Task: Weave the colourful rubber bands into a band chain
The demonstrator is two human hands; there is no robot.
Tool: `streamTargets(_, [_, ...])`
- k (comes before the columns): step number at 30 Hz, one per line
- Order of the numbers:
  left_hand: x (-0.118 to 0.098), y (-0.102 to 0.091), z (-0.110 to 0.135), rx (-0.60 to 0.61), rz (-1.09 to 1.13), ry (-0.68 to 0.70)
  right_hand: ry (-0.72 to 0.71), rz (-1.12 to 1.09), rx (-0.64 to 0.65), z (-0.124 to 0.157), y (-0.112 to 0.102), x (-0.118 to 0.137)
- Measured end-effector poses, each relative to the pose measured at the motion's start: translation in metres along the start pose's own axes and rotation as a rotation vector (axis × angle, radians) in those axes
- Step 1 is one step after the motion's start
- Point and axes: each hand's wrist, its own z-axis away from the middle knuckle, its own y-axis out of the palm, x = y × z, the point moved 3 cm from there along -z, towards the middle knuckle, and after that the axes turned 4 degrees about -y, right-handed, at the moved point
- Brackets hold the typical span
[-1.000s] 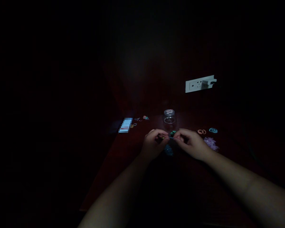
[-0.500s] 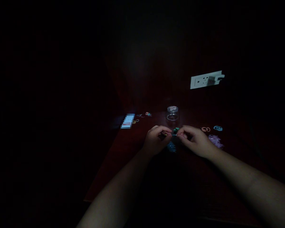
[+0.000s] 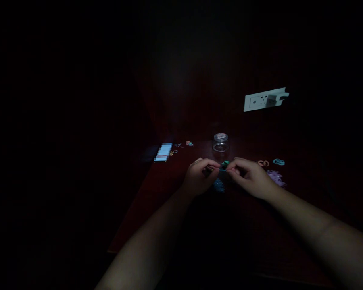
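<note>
Between the fingertips of both hands stretches a thin light-blue band (image 3: 222,170). My left hand (image 3: 201,176) pinches its left end, and a small yellow bit shows at those fingers. Its right end is in the closed fingertips of my right hand (image 3: 251,178). Just behind the band lies a small green item (image 3: 225,164), partly covered by my fingers. Below the hands sits a shiny dark-blue clump (image 3: 219,185), its kind hard to tell in the dim light. A purple spiky clump (image 3: 276,178) lies beside my right wrist.
A clear lidded jar (image 3: 220,143) stands behind my hands on the dark red table (image 3: 145,201). Orange rings (image 3: 263,163) and blue rings (image 3: 278,162) lie to the right. A lit phone (image 3: 163,152) and small loose bands (image 3: 189,143) are at left. A wall socket (image 3: 264,100) holds a plug.
The hands have drawn slightly apart, so a little more of the blue band shows between them. The view has shifted slightly; the objects on the table stay in place.
</note>
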Motion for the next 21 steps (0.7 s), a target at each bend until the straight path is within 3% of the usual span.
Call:
streamTargets(7, [-0.0043, -0.0028, 0.0004, 0.051, -0.004, 0.078, -0.012, 0.013, 0.010, -0.0014, -0.0004, 0.0018])
streamTargets(21, [0.0005, 0.0026, -0.0017, 0.079, -0.032, -0.021, -0.009, -0.014, 0.036, -0.0002, 0.0012, 0.0000])
